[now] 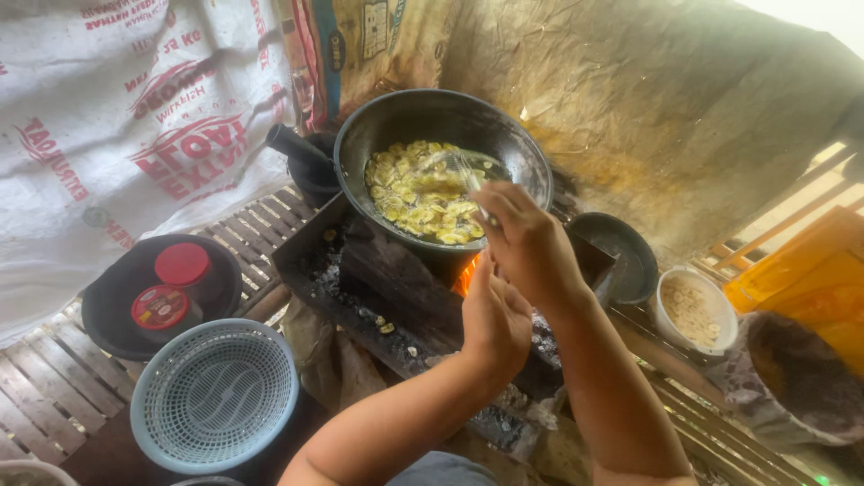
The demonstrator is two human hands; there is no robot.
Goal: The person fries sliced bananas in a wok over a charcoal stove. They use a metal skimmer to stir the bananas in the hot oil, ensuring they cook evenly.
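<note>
A black wok [531,162] sits over a fire and holds several yellow slices frying in oil [423,193]. My right hand [526,238] is closed around the handle of a metal utensil [468,175] that reaches into the slices. My left hand [493,319] is just below it, fingers pressed against the right wrist, holding nothing that I can see. An orange flame [464,274] shows under the wok, between the dark firebox walls [378,279].
A pale blue plastic colander [214,396] stands at lower left. Behind it a black basin [112,306] holds two red-lidded jars. At right are a dark bowl [625,252], a white bowl of pale slices [693,310] and an orange container [810,270]. Sacking hangs behind.
</note>
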